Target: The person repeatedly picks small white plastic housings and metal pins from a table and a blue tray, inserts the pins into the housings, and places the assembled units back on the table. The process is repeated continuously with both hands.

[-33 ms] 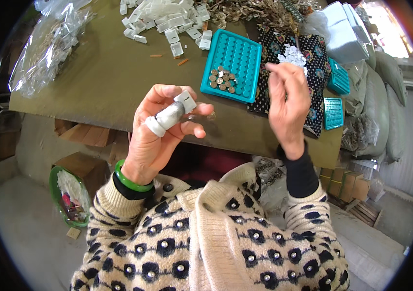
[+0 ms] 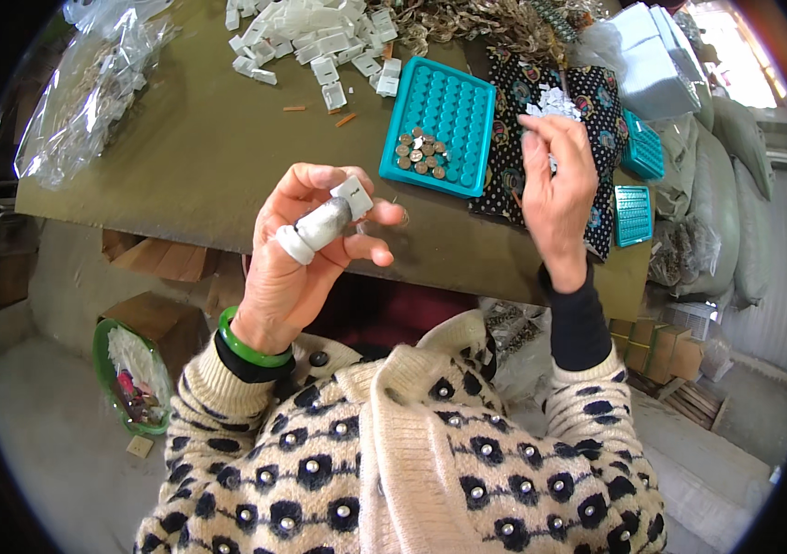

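Note:
My left hand is raised over the table's near edge, closed on a small white plastic piece with a dark slot. One of its fingers wears a white, grey-smudged finger cover; a green bangle circles the wrist. My right hand hovers over a black patterned cloth, thumb and fingers apart, nothing visible in them. Just beyond its fingertips lies a pile of small white bits. Between the hands stands a teal tray with round hollows, several brown discs gathered in its near left part.
Many white plastic pieces are heaped at the table's far side. A clear plastic bag lies far left. Smaller teal trays and a white stack are at right. A green basin stands on the floor at left.
My right hand has shifted slightly right, away from the teal tray and over the cloth. My left hand stays nearly still with the white plastic piece.

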The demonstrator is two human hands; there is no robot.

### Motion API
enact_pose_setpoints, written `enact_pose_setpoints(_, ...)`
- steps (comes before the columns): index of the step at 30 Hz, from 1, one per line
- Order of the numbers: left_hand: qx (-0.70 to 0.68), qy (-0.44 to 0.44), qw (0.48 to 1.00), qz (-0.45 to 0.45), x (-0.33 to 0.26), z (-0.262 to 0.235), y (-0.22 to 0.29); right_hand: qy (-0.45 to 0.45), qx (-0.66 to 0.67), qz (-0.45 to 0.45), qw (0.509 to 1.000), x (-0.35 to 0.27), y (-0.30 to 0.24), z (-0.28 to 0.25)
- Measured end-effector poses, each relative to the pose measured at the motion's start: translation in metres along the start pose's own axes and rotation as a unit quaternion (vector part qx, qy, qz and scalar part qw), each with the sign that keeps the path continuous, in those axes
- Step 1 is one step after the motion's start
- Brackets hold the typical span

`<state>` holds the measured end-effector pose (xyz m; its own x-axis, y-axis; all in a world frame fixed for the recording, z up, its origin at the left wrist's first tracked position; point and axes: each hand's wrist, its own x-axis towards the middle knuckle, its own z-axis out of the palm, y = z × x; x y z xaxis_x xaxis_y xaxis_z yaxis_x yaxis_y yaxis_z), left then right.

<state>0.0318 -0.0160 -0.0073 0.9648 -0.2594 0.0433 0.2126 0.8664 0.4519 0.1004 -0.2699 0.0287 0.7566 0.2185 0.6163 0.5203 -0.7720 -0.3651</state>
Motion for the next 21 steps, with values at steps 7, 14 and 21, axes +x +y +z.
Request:
enact_pose_setpoints(7, 0.022, 0.011, 1.000, -0.011, 0.003, -0.009, -0.010, -0.081, -0.181, -0.024, 0.980, 0.015, 0.082, 0.019)
enact_pose_setpoints(14, 0.059, 0.039, 0.997, -0.041, 0.000, -0.012, -0.007, -0.056, -0.028, 0.083, 0.995, 0.021, 0.080, 0.007)
enact_pose_setpoints(21, 0.059, 0.044, 0.996, -0.042, 0.002, -0.013, -0.006, -0.094, -0.098, -0.035, 0.990, 0.014, 0.068, 0.022)
